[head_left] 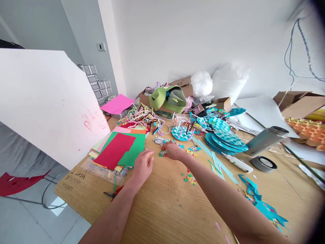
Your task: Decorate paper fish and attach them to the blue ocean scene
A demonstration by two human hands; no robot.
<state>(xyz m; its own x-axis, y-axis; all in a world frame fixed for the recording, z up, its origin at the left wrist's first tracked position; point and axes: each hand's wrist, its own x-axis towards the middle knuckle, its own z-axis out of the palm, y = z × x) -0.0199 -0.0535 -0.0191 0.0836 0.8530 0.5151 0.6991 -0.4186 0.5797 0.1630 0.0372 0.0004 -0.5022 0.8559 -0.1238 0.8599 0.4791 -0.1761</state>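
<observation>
Reached right hand point(173, 150) to green paper fish point(161, 154) on wooden table point(157, 206); couldn't tell if pinching it. Held left hand point(143, 165) half-open, empty. Saw black handwriting point(74, 178), barely legible, at left corner.

On the left of the worktop point(165, 210) lie stacked paper sheets point(114, 150), with a handled tool point(109, 194) in front of them, a heap of pipe cleaners point(140, 115) behind and a cardboard box point(145, 100) farther back. Paper fish point(163, 154) lie in the middle, a plate point(181, 139) just behind them and small scraps point(190, 179) in front. To their right sits a stack of plates point(223, 142), a glue bottle point(238, 163) before it; right of these stands a flask point(267, 139), its lid point(264, 163) just in front, with egg trays point(307, 134) farther right
</observation>
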